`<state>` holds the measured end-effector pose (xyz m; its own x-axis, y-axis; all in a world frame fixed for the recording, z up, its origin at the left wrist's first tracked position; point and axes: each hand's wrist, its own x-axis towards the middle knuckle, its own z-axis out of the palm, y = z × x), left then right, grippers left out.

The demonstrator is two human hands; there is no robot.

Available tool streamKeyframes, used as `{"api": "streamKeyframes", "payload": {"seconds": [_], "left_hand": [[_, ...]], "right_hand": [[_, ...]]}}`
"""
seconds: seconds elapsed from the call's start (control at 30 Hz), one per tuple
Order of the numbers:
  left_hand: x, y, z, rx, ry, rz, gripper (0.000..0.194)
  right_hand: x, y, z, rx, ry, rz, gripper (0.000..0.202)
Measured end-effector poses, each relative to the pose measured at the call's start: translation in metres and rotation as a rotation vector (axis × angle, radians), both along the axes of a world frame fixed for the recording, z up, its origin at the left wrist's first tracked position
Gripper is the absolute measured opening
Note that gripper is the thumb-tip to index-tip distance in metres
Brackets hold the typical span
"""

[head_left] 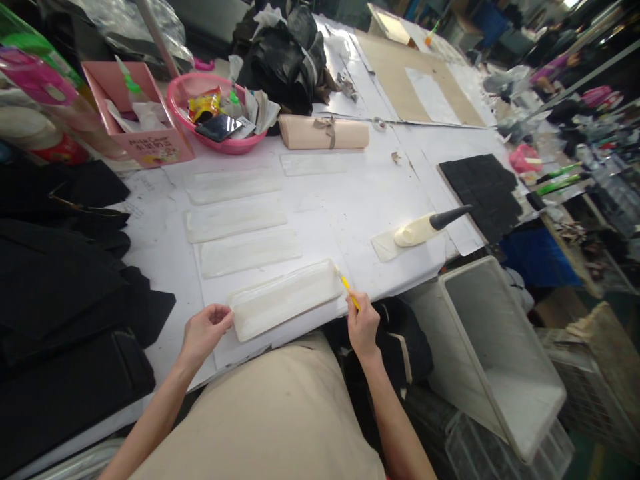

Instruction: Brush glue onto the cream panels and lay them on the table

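Observation:
A long translucent whitish strip (287, 300) lies near the front edge of the white-covered table. My left hand (206, 331) pinches the strip's left end between thumb and fingertips. In my right hand (363, 323) is a thin yellow brush (349, 289), its tip touching or just above the strip's right end; the tip is too small to make out clearly. Behind it lie similar strips (251, 252), several in all, roughly parallel. To the right, a cream glue bottle (417, 231) with a black nozzle lies on its side on a small pale piece (384, 246).
At back left stand a pink box (145, 143) and a pink basin (220, 143) of small packets. A beige roll (320, 133) lies behind the strips. Black pieces (75, 267) cover the left side. A grey-white bin (493, 353) stands off the right edge, below black sheets (480, 193).

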<state>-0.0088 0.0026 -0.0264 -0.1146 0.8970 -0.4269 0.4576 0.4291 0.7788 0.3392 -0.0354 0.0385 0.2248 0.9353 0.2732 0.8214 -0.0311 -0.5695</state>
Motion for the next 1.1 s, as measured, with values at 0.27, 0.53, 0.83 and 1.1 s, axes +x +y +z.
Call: {"api": "streamKeyframes", "payload": {"seconds": [0.27,0.53,0.83,1.1], "left_hand": [[0.003,-0.001,0.003,0.003,0.018,0.019,0.037],[0.009,0.001,0.01,-0.003,-0.023,0.064,0.033],[0.009,0.005,0.02,-0.077,-0.235,0.116,0.029],[0.004,0.014,0.027,-0.144,-0.388,0.076,0.033]], "right_hand": [[-0.013,0.001,0.018,-0.08,0.036,0.179,0.023],[-0.023,0.019,0.002,-0.039,-0.269,0.24,0.025],[-0.081,-0.008,0.028,-0.203,0.295,0.536,0.023],[-0.118,0.014,0.013,-0.059,-0.072,0.762,0.027]]}}
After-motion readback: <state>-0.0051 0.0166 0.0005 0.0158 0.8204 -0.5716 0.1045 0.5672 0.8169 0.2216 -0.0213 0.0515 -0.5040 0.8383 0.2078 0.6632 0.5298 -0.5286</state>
